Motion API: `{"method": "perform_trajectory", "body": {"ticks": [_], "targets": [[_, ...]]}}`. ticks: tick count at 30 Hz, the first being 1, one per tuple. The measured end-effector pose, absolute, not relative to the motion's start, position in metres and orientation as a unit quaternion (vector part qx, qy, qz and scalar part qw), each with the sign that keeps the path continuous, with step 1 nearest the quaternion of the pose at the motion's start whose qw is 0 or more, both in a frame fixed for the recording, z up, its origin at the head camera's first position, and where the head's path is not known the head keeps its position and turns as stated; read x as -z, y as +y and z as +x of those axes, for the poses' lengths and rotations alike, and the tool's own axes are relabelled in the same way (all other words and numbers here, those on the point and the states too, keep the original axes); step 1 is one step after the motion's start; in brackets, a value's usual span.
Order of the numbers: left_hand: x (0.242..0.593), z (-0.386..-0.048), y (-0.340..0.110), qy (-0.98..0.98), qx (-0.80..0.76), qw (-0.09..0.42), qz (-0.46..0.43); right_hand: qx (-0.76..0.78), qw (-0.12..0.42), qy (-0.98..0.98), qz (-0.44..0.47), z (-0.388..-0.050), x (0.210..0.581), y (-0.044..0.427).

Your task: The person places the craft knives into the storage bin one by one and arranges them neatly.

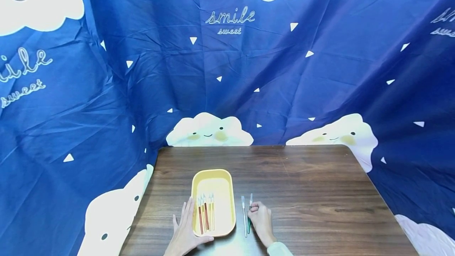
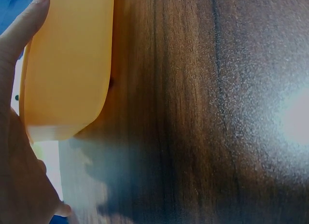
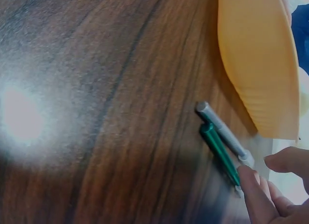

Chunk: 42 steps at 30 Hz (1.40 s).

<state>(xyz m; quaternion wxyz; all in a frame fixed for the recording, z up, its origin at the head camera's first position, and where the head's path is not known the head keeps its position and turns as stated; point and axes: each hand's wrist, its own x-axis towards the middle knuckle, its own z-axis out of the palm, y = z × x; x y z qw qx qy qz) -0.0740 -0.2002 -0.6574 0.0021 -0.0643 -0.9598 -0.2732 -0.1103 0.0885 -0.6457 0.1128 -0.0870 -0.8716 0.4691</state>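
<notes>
A yellow tray (image 1: 224, 192) stands on the table, holding several slim craft knives (image 1: 206, 216) with red and gold handles and clear caps. My left hand (image 1: 185, 232) rests against the tray's left side, fingers extended, thumb along its near end. Right of the tray lie a silver craft knife (image 1: 244, 218) and a green craft knife (image 1: 249, 224), side by side. At the green knife is my right hand (image 1: 260, 218), fingers bent over its upper part. In the right wrist view a fingertip (image 3: 245, 173) meets the green knife, while the thumb (image 3: 285, 161) stands apart from it.
The brown wooden table (image 1: 313, 192) extends far to the right of both hands. Behind and around it hangs a blue cloth (image 1: 227, 62) with white clouds. Light glares off the tabletop near its front edge.
</notes>
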Motion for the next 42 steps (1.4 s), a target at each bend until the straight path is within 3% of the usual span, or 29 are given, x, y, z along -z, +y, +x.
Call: {"method": "perform_trajectory", "body": {"ticks": [8,18,33,42], "targets": [[0.657,-0.075,-0.199,-0.959,0.278,-0.002,-0.06,-0.463,0.098,-0.874,-0.11,-0.108,0.651,0.09],[0.659,-0.073,-0.199,-0.959,0.273,0.028,-0.072,-0.425,0.086,-0.892,-0.128,-0.106,0.66,0.088],[0.657,-0.074,-0.198,-0.959,0.275,-0.001,-0.061,-0.403,0.082,-0.904,-0.116,-0.107,0.662,0.084],[0.658,-0.07,-0.199,-0.958,0.28,0.018,-0.065,-0.384,0.081,-0.912,-0.119,-0.112,0.663,0.082]]}}
